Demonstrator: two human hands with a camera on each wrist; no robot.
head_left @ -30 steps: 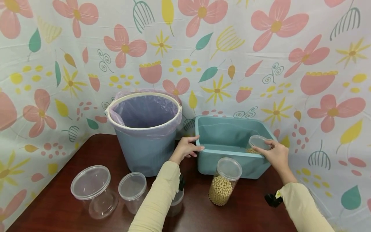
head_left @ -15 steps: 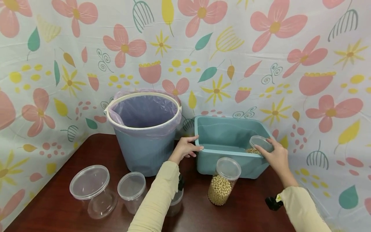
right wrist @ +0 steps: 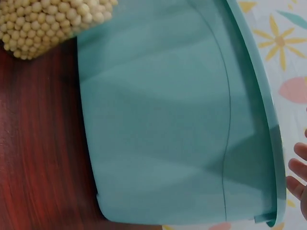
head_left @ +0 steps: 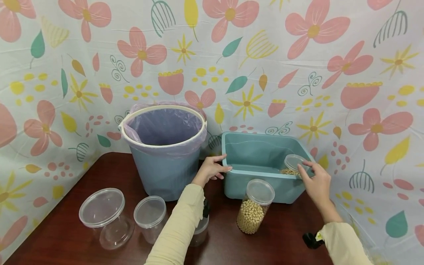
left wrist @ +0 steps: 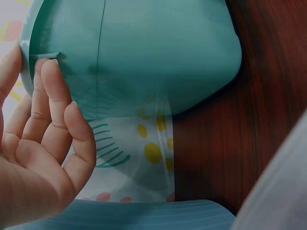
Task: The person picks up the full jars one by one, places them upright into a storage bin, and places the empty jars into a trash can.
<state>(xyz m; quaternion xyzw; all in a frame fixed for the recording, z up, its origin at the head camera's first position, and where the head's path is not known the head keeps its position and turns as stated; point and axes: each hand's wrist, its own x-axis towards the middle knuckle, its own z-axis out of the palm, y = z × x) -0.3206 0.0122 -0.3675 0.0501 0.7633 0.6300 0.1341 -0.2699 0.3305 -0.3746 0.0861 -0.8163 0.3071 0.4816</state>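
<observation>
My left hand [head_left: 212,170] grips the left rim of the blue-green plastic bin [head_left: 255,187], with its thumb and fingertips at the edge. In the left wrist view, the fingers [left wrist: 56,91] curl up at that rim. My right hand [head_left: 318,182] reaches over the bin's right front corner and pinches the edge of a clear round container [head_left: 294,162] inside it. Pale beans [head_left: 288,172] show just below the container, partly hidden by the front wall. In the right wrist view only some fingertips [right wrist: 297,167] appear, beside the rim. A clear jar of beans [head_left: 251,215] stands before the bin.
A blue bucket with a purple liner [head_left: 165,165] stands left of the bin. On the dark wooden table [head_left: 265,246] are a large clear container [head_left: 102,208], a smaller clear container [head_left: 150,215] and another one [head_left: 200,235] partly behind my left arm. Patterned cloth hangs behind.
My right hand has shifted its hold on the clear container, with the thumb now more upright and closer to the fingers. The left hand stays at the bin's rim.
</observation>
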